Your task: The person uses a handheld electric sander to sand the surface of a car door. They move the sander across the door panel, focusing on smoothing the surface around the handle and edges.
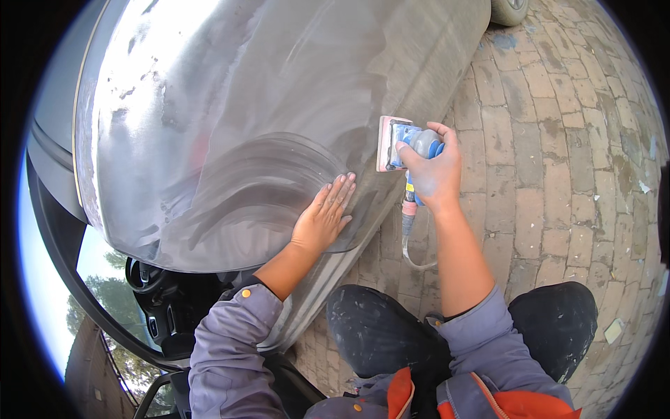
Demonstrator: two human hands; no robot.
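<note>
My left hand (324, 211) lies flat with its fingers stretched out on the lower part of a grey car door panel (279, 105). Curved wipe marks run through the dust around it. In my right hand (436, 171) is a blue and grey power sander (422, 142), gripped around its body. Its rectangular pad (384, 143), whitish pink at the edge, faces the panel close to its lower edge; whether it touches cannot be made out. A hose (407, 222) hangs from the sander and curves toward my right forearm.
Brick paving (537, 174) spreads to the right of the car, with small scraps on it. A wheel (509, 10) shows at the top. The car's sill (314, 286) runs below the panel. At the left, the open interior shows a steering wheel (144, 277). My bent knees (380, 328) are close below.
</note>
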